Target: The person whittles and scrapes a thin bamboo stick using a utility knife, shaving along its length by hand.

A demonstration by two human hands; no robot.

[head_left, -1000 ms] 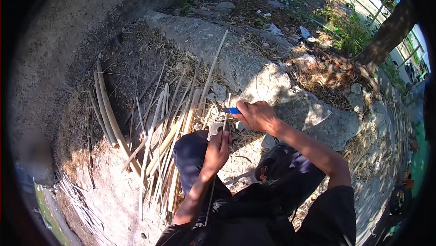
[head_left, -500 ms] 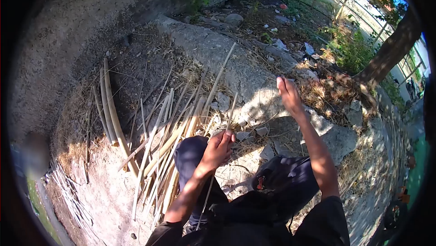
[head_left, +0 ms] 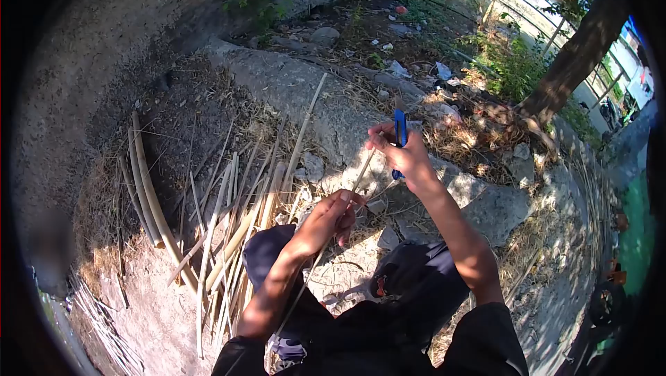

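Observation:
A thin pale strip (head_left: 364,168) runs slantwise between my two hands and down past my left forearm toward my lap. My left hand (head_left: 326,222) is closed around its middle, thumb on top. My right hand (head_left: 404,154), higher and to the right, pinches the upper end of the strip with its fingertips. A blue cutter knife (head_left: 400,128) is also held in my right hand, upright against the fingers with its blade end pointing up. My dark-trousered knees are below the hands.
Long split strips and poles (head_left: 215,251) lie in a pile left of my knees. Thicker curved poles (head_left: 149,189) rest farther left. A big grey rock (head_left: 312,109) spans the ground ahead. A tree trunk (head_left: 579,57) stands at upper right, with litter and dry grass near its base.
My right hand, first low with the knife by the strip, swung up and right, then came back to the strip's upper end. The strip now leans more to the right.

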